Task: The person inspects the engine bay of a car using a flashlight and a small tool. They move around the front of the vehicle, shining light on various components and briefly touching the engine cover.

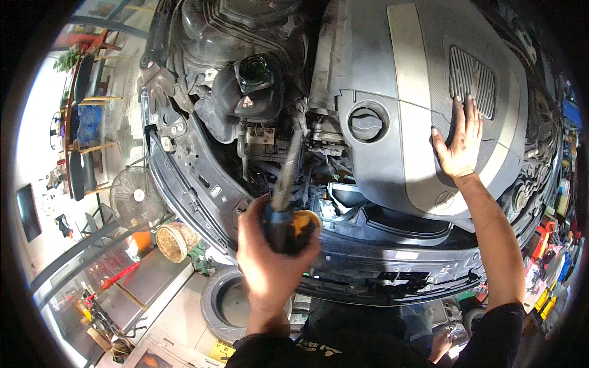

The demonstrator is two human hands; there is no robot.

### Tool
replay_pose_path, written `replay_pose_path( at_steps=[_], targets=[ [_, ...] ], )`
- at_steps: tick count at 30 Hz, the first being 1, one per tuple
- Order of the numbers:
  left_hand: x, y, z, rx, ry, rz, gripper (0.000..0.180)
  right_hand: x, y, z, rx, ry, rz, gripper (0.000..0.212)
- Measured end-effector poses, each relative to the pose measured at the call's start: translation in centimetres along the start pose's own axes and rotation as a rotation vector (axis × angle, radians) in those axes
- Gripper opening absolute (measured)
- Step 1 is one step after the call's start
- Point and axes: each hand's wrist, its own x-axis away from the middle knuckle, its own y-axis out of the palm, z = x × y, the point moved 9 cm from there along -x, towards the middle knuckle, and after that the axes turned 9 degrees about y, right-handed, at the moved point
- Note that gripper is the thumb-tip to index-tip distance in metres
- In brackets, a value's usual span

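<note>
My left hand (273,264) is closed around a tool (283,199) with a long grey shaft, a blue and black body and a yellow part; motion blur hides its exact kind. The shaft points up and away over the gap beside the engine. My right hand (460,144) lies flat on the grey engine cover (374,55), fingers spread near the slatted grille (472,80). Left of that hand is the black oil filler cap (366,124). A black reservoir (257,101) with a dark round top stands beyond the tool.
The car's front crossmember (392,264) runs between me and the engine. A grey glove (158,86) rests on the left fender edge. A fan (136,197), a bucket (175,241) and a tyre (215,300) stand at left. Another person's hand (440,346) shows low at right.
</note>
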Motion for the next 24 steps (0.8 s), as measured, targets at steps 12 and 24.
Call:
replay_pose_path(
  at_steps=[12,24],
  targets=[
    [-0.1,-18.4,5.5,-0.182,0.284,0.926,0.061,-0.2,-0.5,-0.5,0.009,0.028,-0.016,0.093],
    [6.8,-7.3,11.2,0.079,0.677,0.481,0.084,0.7,-0.7,0.3,-0.116,0.165,-0.11,0.096]
  ],
)
